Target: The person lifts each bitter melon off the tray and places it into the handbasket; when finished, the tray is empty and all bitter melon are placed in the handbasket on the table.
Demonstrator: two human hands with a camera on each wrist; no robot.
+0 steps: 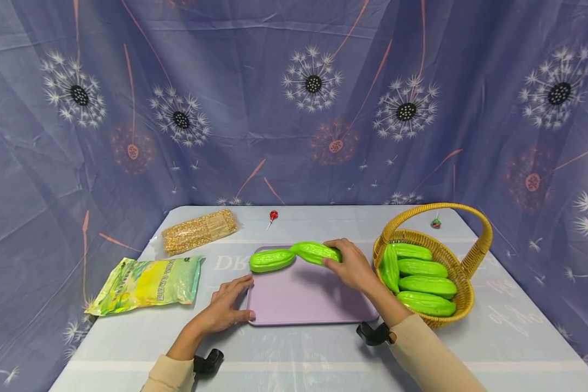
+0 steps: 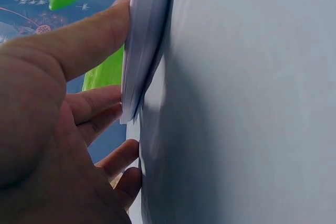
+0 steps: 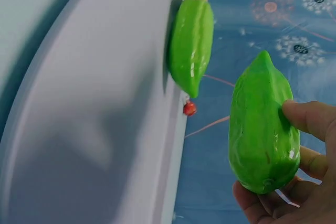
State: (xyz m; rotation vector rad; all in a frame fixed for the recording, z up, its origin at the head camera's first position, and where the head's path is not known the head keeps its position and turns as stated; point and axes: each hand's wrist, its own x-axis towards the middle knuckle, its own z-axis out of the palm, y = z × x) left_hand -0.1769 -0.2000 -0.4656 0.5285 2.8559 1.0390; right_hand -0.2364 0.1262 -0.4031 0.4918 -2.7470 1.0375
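Observation:
My right hand (image 1: 349,265) grips a green papaya (image 3: 265,129) above the lilac tray (image 1: 304,299), thumb on one side and fingers round the other. The papaya's pointed tip faces left. Another green papaya (image 1: 271,261) lies on the tray along its far left edge. In the head view the held papaya's tip overlaps the end of the lying one. My left hand (image 1: 227,305) is at the tray's left side. Its thumb (image 2: 105,30) touches the rim, and the extended fingers lie along the same edge.
A wicker basket (image 1: 463,299) with a tall handle holds several green papayas (image 1: 423,268) on the right. On the left lie a yellow-green packet (image 1: 152,283) and a clear bag of corn kernels (image 1: 198,231). A red lollipop (image 1: 273,215) and a green one (image 1: 436,223) lie farther back.

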